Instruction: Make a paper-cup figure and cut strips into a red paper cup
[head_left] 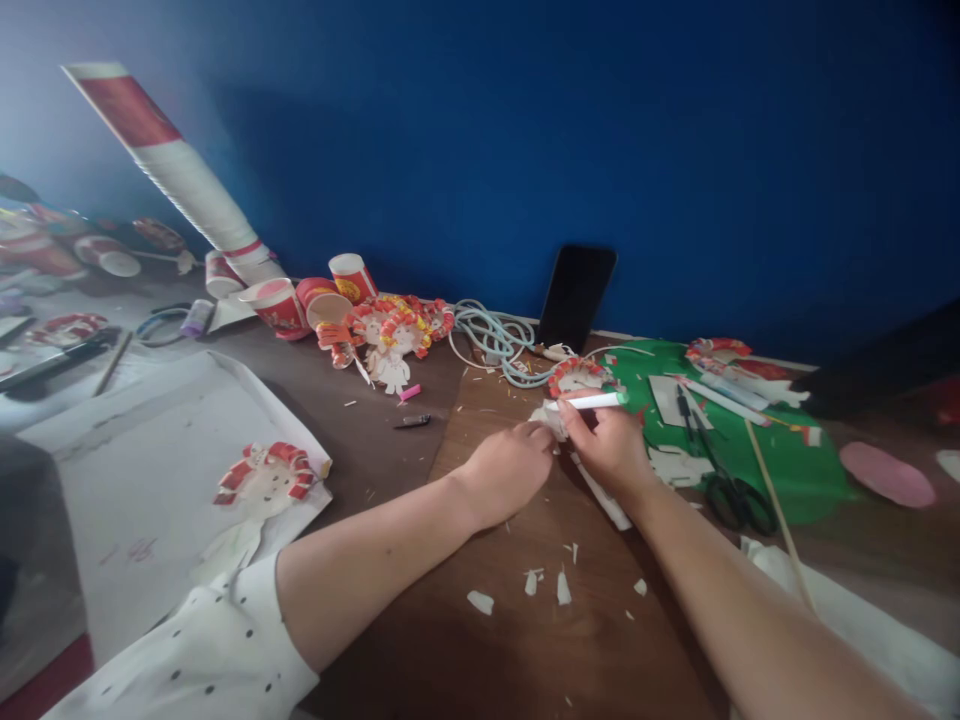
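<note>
My right hand is closed round a white marker with a green end, which lies nearly level across the fingers. My left hand has its fingers curled onto a small white paper cutout, gripping it on the brown table. The cutout is partly hidden by both hands. Just behind them rests a paper ring figure with a red and white curled fringe. A white paper strip lies under my right wrist.
Paper scraps are scattered in front. To the right, black scissors lie on green paper. A phone leans on the blue wall beside a coiled cable. Red paper cups and fringed figures sit at the back left.
</note>
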